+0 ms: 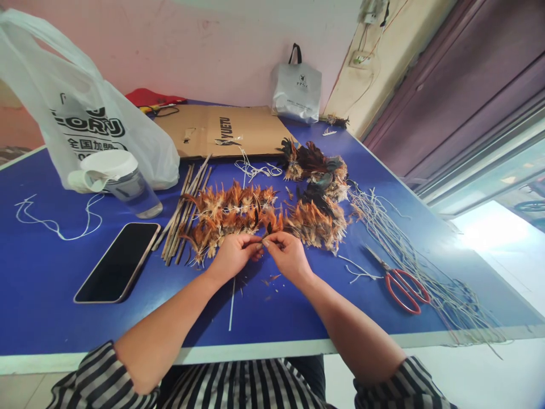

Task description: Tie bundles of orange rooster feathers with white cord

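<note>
My left hand point(238, 255) and my right hand point(288, 257) meet fingertip to fingertip above the blue table. Both are closed in a pinch on a small dark feather point(269, 228), whose tip shows above the fingers; the rest of it is hidden. Just beyond my hands lie rows of orange-brown feathers point(232, 199), and to the right a thicker pile of brownish feathers point(317, 224). Black feathers point(313, 162) lie behind that pile. Loose feather bits point(270, 280) are scattered on the table below my hands.
Thin sticks point(183, 221), a phone point(117, 262), a lidded cup point(134, 184) and a white plastic bag point(106, 113) are on the left. Red-handled scissors point(406, 291) and grey strings point(409, 255) lie right. Flat cardboard point(204, 128) and a silver bag point(297, 91) are behind.
</note>
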A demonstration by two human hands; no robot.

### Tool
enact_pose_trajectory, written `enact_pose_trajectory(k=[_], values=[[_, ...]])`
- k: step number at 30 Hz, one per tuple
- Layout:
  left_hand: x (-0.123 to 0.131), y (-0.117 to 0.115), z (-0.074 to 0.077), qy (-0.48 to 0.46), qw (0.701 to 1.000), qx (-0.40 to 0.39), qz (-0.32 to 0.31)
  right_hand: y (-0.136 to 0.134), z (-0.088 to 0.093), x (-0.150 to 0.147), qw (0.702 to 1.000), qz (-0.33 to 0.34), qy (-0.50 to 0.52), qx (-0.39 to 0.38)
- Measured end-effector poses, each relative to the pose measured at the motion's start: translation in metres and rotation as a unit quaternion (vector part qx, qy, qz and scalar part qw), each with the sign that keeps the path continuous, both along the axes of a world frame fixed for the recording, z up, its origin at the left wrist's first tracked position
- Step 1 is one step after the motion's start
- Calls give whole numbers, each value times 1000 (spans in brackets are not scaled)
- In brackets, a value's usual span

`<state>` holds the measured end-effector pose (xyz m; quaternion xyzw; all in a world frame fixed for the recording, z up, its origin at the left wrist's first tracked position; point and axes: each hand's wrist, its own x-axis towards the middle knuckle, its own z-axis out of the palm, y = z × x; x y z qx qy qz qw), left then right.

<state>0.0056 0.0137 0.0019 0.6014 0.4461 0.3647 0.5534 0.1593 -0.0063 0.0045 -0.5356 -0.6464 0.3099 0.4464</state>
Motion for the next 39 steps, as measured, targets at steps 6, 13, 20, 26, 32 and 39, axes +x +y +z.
enact_pose_trajectory(k=[6, 13, 20, 26, 32, 39], values=[[1, 6, -2, -61, 993, -93, 29, -4, 9, 8, 966, 23, -222, 133], [1, 2, -7, 63, 997, -22, -25, -6, 20, 8, 827, 137, -473, 271], [-5, -6, 9, 73, 984, 1, -164, 7, 27, 33, 939, 162, -263, 150], [4, -11, 16, -208, 962, -155, -80, 13, 19, 35, 972, 211, 74, -65], [12, -7, 4, -299, 910, -280, 61, 8, 12, 14, 997, 56, -37, 48], [11, -8, -1, -297, 908, -285, 77, 2, 12, 15, 952, 71, -218, 205]])
